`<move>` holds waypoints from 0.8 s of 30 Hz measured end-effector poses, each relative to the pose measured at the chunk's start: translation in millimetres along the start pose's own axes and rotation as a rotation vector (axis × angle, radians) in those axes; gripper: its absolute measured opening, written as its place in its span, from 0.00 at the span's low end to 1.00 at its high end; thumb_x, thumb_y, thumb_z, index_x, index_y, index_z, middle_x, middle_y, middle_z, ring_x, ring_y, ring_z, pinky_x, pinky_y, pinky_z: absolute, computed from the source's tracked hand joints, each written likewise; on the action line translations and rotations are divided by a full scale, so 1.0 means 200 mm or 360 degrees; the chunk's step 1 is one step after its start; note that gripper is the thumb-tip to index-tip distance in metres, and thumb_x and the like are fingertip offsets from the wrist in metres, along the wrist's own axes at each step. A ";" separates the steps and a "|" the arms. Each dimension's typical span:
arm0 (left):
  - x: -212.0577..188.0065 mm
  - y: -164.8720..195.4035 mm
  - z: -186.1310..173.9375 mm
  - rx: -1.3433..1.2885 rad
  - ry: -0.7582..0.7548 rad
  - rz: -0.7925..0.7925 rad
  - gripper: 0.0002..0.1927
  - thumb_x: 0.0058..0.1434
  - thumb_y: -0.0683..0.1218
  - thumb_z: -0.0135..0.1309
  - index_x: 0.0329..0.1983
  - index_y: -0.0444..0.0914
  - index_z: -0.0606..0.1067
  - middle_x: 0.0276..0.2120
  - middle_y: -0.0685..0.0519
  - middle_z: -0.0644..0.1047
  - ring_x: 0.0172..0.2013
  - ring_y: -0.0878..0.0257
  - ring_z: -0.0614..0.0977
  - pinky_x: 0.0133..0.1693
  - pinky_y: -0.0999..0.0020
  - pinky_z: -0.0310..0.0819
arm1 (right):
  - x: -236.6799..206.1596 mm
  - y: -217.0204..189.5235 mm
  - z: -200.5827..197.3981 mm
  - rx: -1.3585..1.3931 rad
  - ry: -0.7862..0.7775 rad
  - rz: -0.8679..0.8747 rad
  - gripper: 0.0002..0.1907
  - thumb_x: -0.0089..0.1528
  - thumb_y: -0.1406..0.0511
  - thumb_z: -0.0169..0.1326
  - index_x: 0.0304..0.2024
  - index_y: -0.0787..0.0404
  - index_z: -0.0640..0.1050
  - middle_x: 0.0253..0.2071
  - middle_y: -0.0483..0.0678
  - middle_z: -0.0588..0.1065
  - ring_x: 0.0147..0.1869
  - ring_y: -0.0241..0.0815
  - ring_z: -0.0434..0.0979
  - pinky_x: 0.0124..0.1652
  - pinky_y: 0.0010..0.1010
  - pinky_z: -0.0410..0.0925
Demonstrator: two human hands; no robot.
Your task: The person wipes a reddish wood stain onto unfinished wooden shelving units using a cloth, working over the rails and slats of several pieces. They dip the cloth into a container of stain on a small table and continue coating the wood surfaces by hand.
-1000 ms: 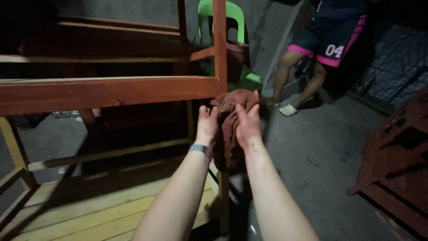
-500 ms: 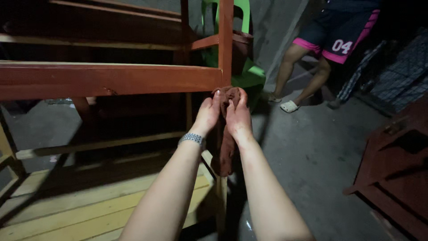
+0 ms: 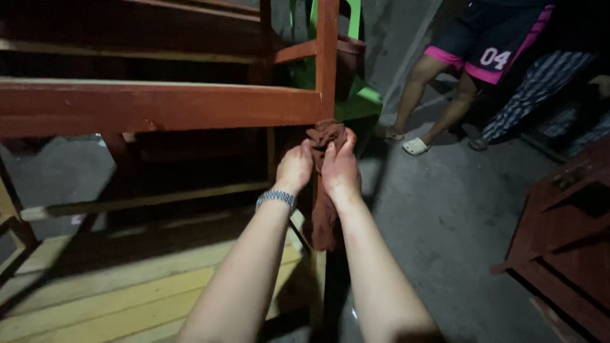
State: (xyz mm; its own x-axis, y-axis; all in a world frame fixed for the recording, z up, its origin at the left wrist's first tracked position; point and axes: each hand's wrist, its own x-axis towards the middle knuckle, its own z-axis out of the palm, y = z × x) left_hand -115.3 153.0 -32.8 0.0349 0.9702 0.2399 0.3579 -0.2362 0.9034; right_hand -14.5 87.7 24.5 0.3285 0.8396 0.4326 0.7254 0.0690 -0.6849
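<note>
A reddish-brown rag point(image 3: 326, 136) is pressed around the upright corner post point(image 3: 327, 57) of a red-stained wooden frame, just under its horizontal rail point(image 3: 159, 105). My left hand point(image 3: 293, 168), with a metal watch at the wrist, grips the rag from the left side of the post. My right hand point(image 3: 340, 168) clutches the same rag from the right, stain on its skin. The rag's loose end point(image 3: 325, 219) hangs down along the post between my forearms.
Unstained yellow planks point(image 3: 114, 298) lie low at the left. A green plastic chair point(image 3: 356, 95) stands behind the post. Another person's legs in shorts and white sandals point(image 3: 445, 101) are at the back right. A red-stained piece of furniture point(image 3: 559, 235) sits at the right on the concrete floor.
Both hands with the rag have shifted slightly along the post below the rail, and the view has moved closer and a little left.
</note>
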 end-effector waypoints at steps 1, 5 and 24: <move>0.00 0.00 -0.01 0.0086 -0.0009 -0.0038 0.33 0.75 0.62 0.26 0.49 0.40 0.80 0.52 0.40 0.80 0.55 0.41 0.79 0.57 0.48 0.71 | -0.01 -0.01 -0.01 -0.0035 -0.0007 0.0023 0.28 0.70 0.56 0.44 0.71 0.49 0.54 0.54 0.62 0.77 0.57 0.66 0.77 0.53 0.51 0.69; -0.02 0.09 -0.10 0.0183 -0.0094 -0.0200 0.31 0.73 0.62 0.28 0.50 0.42 0.79 0.52 0.42 0.79 0.55 0.42 0.78 0.56 0.49 0.70 | -0.05 -0.08 -0.05 -0.0372 0.0085 -0.0028 0.28 0.68 0.53 0.45 0.68 0.48 0.58 0.52 0.62 0.77 0.56 0.68 0.75 0.51 0.56 0.67; -0.17 0.11 -0.08 0.0139 0.0423 -0.0143 0.23 0.65 0.60 0.51 0.45 0.35 0.74 0.46 0.34 0.77 0.46 0.36 0.78 0.46 0.42 0.73 | -0.18 -0.04 -0.15 0.0149 0.0264 -0.0119 0.23 0.71 0.56 0.48 0.64 0.58 0.66 0.57 0.63 0.76 0.60 0.63 0.76 0.55 0.47 0.69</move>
State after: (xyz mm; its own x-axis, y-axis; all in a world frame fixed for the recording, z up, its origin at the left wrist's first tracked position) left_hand -124.1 114.1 -14.3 -0.2421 0.9361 0.2551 0.4280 -0.1329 0.8939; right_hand -13.7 41.1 32.4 0.3766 0.7307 0.5694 0.6945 0.1841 -0.6956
